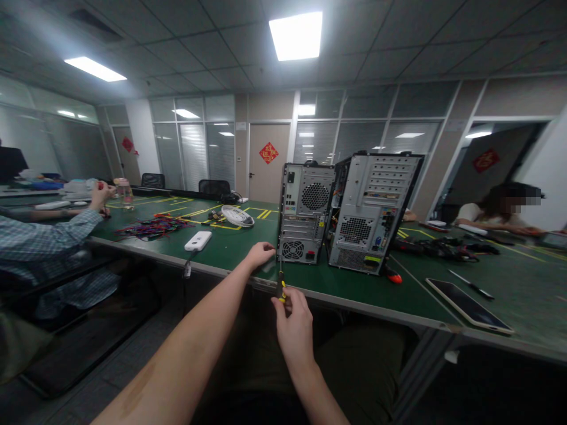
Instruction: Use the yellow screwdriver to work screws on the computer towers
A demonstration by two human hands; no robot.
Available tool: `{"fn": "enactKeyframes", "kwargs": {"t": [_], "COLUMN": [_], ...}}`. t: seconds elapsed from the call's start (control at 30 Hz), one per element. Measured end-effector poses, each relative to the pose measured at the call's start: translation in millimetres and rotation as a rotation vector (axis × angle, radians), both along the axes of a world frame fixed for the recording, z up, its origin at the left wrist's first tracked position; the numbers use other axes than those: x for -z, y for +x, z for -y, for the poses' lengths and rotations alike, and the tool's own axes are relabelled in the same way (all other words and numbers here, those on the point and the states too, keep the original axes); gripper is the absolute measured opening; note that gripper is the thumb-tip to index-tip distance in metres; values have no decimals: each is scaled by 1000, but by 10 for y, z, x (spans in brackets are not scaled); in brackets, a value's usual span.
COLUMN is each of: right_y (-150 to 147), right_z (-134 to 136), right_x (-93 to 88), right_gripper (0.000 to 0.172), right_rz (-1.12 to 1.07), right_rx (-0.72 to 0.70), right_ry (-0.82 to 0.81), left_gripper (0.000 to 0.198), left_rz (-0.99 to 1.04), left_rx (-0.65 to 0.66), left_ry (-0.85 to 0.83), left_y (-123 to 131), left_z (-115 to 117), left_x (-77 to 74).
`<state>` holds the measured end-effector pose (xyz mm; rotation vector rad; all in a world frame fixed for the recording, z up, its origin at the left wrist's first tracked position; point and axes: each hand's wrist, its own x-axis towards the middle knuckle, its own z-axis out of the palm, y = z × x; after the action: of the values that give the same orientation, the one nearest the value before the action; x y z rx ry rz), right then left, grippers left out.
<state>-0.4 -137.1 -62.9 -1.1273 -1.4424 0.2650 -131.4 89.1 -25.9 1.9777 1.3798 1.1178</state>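
Screwdriver [282,285] with a black-and-yellow handle stands nearly upright in the head view, pinched between the thumb and bent fingers of the right hand [295,313] just in front of the table's near edge. Its handle rises out of the top of that grasp, and its thin shaft points up and away toward the lower left corner of the smaller computer tower [305,212]. The left hand [261,255] is farther forward, to the left of the shaft and close beside that same corner, its fingers bent; whether they pinch something small or touch the case cannot be told.

The lower end of the handle is covered by the right hand's fingers. The shaft is faint against the case edge, and its tip is too small to make out, so contact with the tower is unclear. Both towers stand upright with their rear panels in view; the larger computer tower [374,215] is just to the right and hides most of an orange-red object [393,276] at its base. On the left, a co-worker in a checked shirt [48,242] is cut off by the frame, and the multicoloured cables [153,227] blur together on the green tabletop [239,251].
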Motion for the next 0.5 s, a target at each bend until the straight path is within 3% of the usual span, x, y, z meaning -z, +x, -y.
{"fn": "enactKeyframes", "kwargs": {"t": [0.2, 0.5], "right_y": [3, -2], "right_z": [-9, -3], "right_x": [31, 7], "right_gripper": [21, 16], "right_rz": [51, -9], "right_rx": [29, -12], "right_ry": [52, -11], "left_gripper": [23, 23], "left_rz": [-7, -2], "left_rx": [-12, -2], "left_ry": [-12, -4], "left_y": [6, -3], "left_z": [-8, -10], "left_x": [9, 11]}}
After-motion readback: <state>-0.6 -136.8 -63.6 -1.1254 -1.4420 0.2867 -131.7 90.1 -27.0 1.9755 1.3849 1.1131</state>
